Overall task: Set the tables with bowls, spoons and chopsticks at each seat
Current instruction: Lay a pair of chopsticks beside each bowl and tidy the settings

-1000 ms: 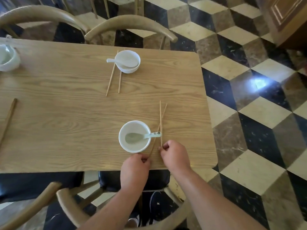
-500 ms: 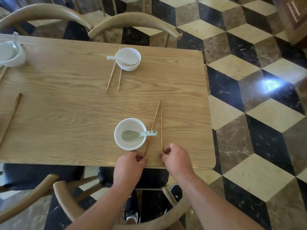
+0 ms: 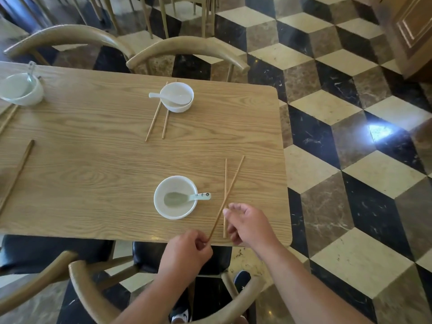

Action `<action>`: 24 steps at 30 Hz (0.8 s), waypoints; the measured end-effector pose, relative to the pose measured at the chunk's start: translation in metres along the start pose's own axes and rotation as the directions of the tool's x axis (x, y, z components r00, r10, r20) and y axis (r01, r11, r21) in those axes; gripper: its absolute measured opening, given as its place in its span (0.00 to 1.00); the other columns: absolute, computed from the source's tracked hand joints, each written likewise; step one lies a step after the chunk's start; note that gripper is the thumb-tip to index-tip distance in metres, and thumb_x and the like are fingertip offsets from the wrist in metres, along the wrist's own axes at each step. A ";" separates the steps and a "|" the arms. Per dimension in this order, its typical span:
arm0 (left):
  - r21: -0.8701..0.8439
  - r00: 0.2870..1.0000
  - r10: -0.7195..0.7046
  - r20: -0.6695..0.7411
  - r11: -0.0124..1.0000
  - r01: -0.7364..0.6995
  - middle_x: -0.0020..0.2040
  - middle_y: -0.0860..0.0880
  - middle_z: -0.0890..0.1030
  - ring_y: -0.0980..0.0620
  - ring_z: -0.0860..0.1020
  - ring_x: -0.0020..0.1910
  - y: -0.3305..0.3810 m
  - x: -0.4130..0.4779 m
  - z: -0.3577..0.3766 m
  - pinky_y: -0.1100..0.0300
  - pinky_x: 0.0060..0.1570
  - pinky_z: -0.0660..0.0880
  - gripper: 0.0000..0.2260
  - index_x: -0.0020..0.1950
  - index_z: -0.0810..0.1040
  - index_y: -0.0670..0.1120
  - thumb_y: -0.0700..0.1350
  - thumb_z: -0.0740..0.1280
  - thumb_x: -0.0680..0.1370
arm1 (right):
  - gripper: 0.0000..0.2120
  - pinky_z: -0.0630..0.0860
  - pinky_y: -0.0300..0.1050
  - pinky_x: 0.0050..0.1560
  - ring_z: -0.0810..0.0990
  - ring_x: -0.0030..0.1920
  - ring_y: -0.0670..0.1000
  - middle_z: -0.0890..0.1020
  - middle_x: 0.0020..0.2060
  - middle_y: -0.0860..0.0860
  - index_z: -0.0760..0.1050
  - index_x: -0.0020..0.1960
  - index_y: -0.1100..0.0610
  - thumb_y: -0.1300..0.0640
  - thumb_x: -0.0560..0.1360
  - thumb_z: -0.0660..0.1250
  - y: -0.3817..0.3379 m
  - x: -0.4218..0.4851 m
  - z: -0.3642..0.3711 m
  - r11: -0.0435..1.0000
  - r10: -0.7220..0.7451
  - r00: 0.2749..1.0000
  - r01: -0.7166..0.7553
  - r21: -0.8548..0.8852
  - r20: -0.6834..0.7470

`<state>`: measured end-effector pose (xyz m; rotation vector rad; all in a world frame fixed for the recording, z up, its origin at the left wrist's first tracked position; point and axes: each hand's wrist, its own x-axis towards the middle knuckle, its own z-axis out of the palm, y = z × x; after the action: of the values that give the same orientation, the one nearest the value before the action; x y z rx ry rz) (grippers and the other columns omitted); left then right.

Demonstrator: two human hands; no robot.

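A white near bowl (image 3: 168,210) stands by the front edge of the wooden table (image 3: 93,160), with a pale spoon (image 3: 187,197) lying in it, handle to the right. Right of the bowl two wooden chopsticks cross. My left hand (image 3: 187,251) pinches the near end of the slanted chopstick (image 3: 233,176). My right hand (image 3: 247,225) hovers over the straight chopstick (image 3: 225,174), fingers loosely curled, one fingertip at the stick. Across the table a far bowl (image 3: 180,107) holds a spoon (image 3: 161,96), with a pair of chopsticks (image 3: 152,125) beside it.
A third white bowl (image 3: 25,97) sits at the table's far left, and a dark chopstick (image 3: 16,174) lies along the left side. Curved wooden chair backs stand below me (image 3: 93,300) and at the far side (image 3: 187,46). Chequered floor lies to the right.
My left hand swung its chopstick so the tip now points right, crossing the straight one. My right hand let go of its chopstick's near end and rose beside it.
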<state>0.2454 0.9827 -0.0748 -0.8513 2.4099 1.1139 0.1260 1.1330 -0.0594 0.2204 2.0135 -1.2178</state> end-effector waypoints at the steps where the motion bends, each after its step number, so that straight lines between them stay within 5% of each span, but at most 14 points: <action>1: 0.001 1.000 0.023 0.021 1.000 -0.023 0.38 0.57 0.84 0.61 0.81 0.39 0.003 -0.003 0.003 0.62 0.44 0.80 0.02 0.46 0.83 0.55 0.51 0.75 0.75 | 0.13 0.83 0.46 0.33 0.82 0.31 0.50 0.85 0.36 0.53 0.78 0.65 0.49 0.49 0.82 0.71 -0.006 -0.003 -0.005 0.994 0.013 0.998 -0.019 0.107 0.057; 6: -0.045 0.997 0.068 0.035 0.997 -0.067 0.39 0.58 0.84 0.61 0.81 0.39 0.027 0.000 0.010 0.61 0.43 0.80 0.04 0.49 0.84 0.56 0.54 0.75 0.77 | 0.09 0.82 0.51 0.34 0.80 0.30 0.53 0.83 0.32 0.55 0.83 0.52 0.59 0.54 0.84 0.68 -0.030 -0.007 -0.023 0.981 -0.023 1.000 0.025 0.193 -0.014; 9: -0.019 0.999 0.040 -0.003 0.999 -0.040 0.42 0.57 0.82 0.61 0.79 0.42 0.036 0.014 0.014 0.63 0.40 0.74 0.12 0.55 0.80 0.56 0.61 0.74 0.77 | 0.11 0.84 0.51 0.36 0.82 0.32 0.55 0.85 0.33 0.55 0.83 0.47 0.59 0.54 0.84 0.68 -0.047 -0.010 -0.046 0.961 -0.168 0.972 0.198 0.190 -0.162; 13: 0.059 1.000 -0.010 0.020 0.998 0.008 0.49 0.56 0.81 0.54 0.80 0.49 0.045 0.033 0.028 0.57 0.48 0.77 0.16 0.58 0.77 0.53 0.61 0.73 0.78 | 0.10 0.84 0.41 0.49 0.87 0.46 0.44 0.88 0.48 0.46 0.85 0.61 0.52 0.57 0.84 0.68 -0.051 -0.006 -0.075 0.870 -0.485 0.799 0.398 -0.291 -0.356; 17: 0.069 0.999 -0.043 0.009 0.997 0.042 0.44 0.56 0.80 0.55 0.79 0.45 0.046 0.041 0.036 0.57 0.46 0.78 0.06 0.52 0.80 0.52 0.52 0.72 0.79 | 0.19 0.81 0.50 0.62 0.82 0.62 0.52 0.83 0.63 0.51 0.79 0.72 0.54 0.63 0.84 0.64 -0.034 0.028 -0.071 0.606 -0.523 0.848 0.304 -0.735 -0.081; 24: 0.011 0.988 -0.150 -0.031 0.989 0.150 0.42 0.57 0.83 0.55 0.81 0.45 0.012 0.042 0.020 0.54 0.48 0.80 0.04 0.49 0.83 0.55 0.53 0.72 0.79 | 0.25 0.75 0.51 0.69 0.76 0.68 0.56 0.79 0.68 0.52 0.71 0.79 0.55 0.66 0.83 0.58 -0.022 0.072 -0.027 0.395 -0.487 0.863 0.355 -0.847 0.134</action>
<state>0.2068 0.9886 -0.1026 -1.0337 2.3301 1.0344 0.0512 1.1270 -0.0860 -0.7907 2.6401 -0.2872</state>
